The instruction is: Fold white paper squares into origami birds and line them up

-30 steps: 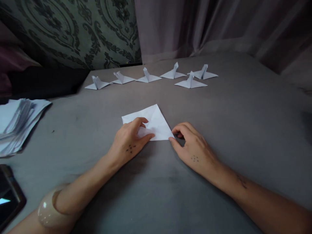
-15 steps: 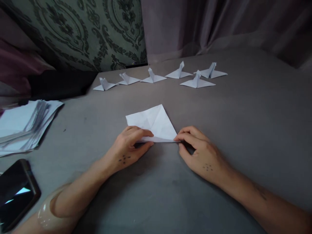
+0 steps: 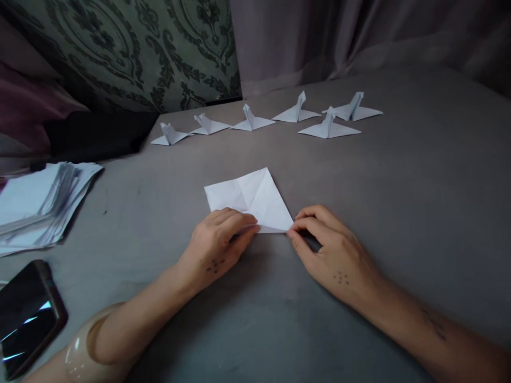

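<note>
Two bare hands, left hand (image 3: 217, 246) and right hand (image 3: 331, 247), are pinched on the creased white paper sheet (image 3: 251, 198), whose fold could be skewed if one corner is let slip on the grey cloth surface (image 3: 399, 202)

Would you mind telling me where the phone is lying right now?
In the head view, the phone lies at the bottom-left corner of the grey surface, just below the stack of paper sheets and beside the left forearm.
</note>
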### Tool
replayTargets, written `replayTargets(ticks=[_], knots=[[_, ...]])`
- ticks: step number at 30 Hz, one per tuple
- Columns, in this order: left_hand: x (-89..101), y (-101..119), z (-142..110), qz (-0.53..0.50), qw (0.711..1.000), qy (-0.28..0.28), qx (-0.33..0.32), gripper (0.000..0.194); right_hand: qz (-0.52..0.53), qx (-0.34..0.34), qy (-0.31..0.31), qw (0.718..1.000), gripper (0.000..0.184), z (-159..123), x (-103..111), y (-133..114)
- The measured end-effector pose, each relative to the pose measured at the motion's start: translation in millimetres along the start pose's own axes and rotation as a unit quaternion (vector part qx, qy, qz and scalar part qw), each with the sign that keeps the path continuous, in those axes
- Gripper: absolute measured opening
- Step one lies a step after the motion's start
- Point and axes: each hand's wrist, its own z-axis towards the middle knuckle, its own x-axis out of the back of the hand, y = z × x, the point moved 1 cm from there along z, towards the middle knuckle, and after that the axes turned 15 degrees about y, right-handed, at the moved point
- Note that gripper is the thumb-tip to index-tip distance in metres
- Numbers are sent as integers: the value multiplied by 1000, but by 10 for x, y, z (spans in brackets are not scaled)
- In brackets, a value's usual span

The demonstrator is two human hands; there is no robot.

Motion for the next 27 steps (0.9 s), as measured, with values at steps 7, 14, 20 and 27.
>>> replayTargets(ticks=[7, 14, 20, 27], knots=[[-79, -25, 87, 21, 992, 18, 120, 20, -23, -21, 0, 1000, 8, 20, -40, 6], [-87, -62, 103, 30, 993, -2, 114, 23, -8, -69, -18, 997, 8, 86, -2, 52], [-88, -85, 106, 24, 994, -10, 103, 24, 24, -104, -83, 991, 11, 237, 101, 175], [-86, -93, 108, 22, 992, -23, 121, 26, 124, -148, 26, 981, 14, 197, 96, 205]])
